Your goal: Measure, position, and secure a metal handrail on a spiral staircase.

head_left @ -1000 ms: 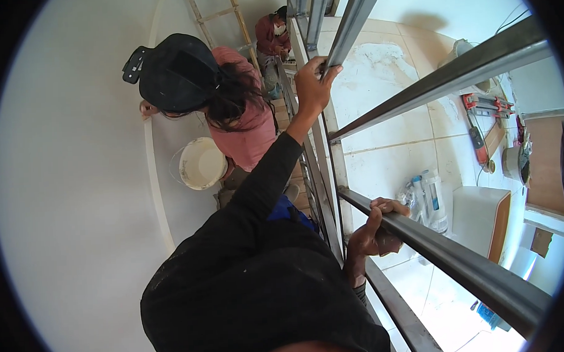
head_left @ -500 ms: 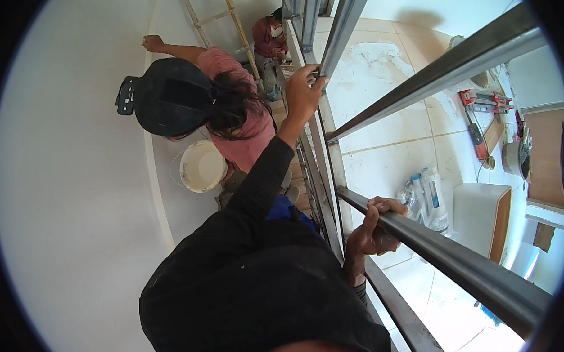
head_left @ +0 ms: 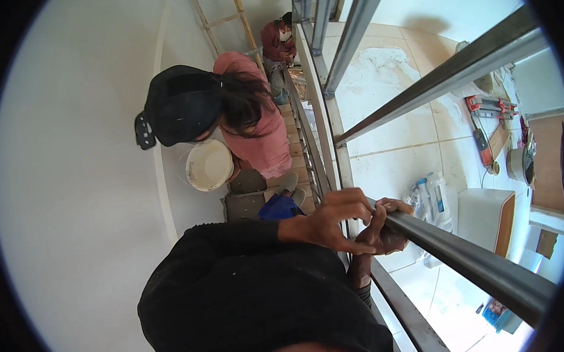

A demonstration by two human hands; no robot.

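My left hand (head_left: pixel 333 219), fingers curved and apart, is beside my right hand at the near metal rail. Its thumb reaches toward my right wrist; whether it touches is unclear. My right hand (head_left: pixel 384 228) wraps round the lower metal rail (head_left: pixel 462 260), which runs down to the right. Another sloping rail (head_left: pixel 434 90) and upright steel bars (head_left: pixel 352 37) rise above my hands. Below, on wooden stair treads (head_left: pixel 293 131), a person (head_left: pixel 256 139) in a pink shirt and black cap bends beside a cream bucket (head_left: pixel 207 165).
Another person (head_left: pixel 277 39) in maroon crouches farther down, near a wooden ladder (head_left: pixel 239 28). A curved white wall (head_left: pixel 83 170) bounds the left. Beyond the railing, a tiled floor (head_left: pixel 386 141) holds a red tile cutter (head_left: pixel 494 106), wrapped items (head_left: pixel 432 195), a white box (head_left: pixel 485 212) and a bucket (head_left: pixel 519 164).
My left hand has left the upper bar and moved down beside my right hand, which still holds the rail. The pink-shirted person's raised arm has gone out of sight.
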